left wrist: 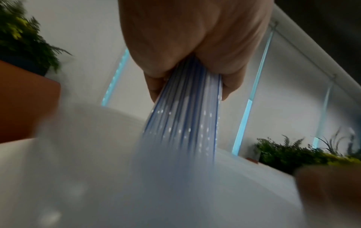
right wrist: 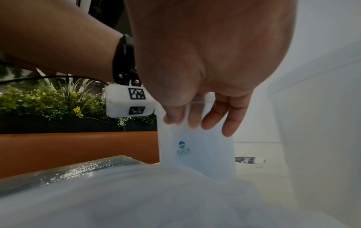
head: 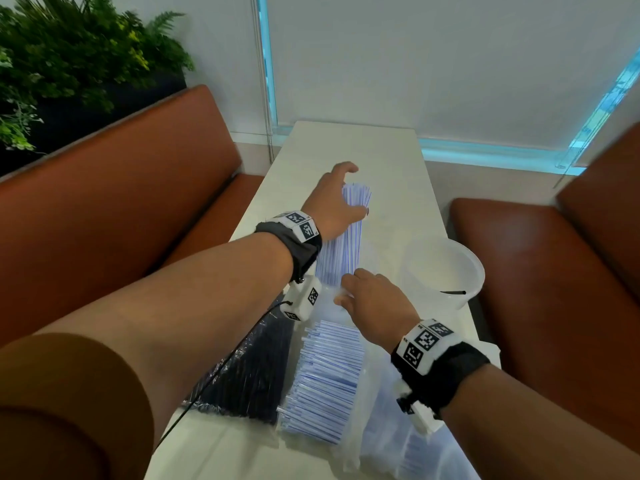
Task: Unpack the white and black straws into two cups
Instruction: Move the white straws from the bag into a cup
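My left hand [head: 351,190] reaches forward over the table and grips a bundle of white, blue-striped straws [head: 341,244]; the left wrist view shows my fingers [left wrist: 224,86] curled round the bundle [left wrist: 185,111]. The bundle's near end lies at the mouth of a clear plastic bag [head: 377,410]. My right hand [head: 349,289] pinches that bag's edge, and its thumb and fingers [right wrist: 226,123] show on the bag [right wrist: 195,151] in the right wrist view. A clear cup [head: 446,268] stands to the right with a short black piece at its bottom.
A sealed pack of black straws [head: 249,368] lies at the near left. Beside it is a pile of white straws [head: 325,368]. The narrow white table [head: 353,147] runs between two orange benches [head: 114,188]. A small black label [right wrist: 248,160] lies on the table.
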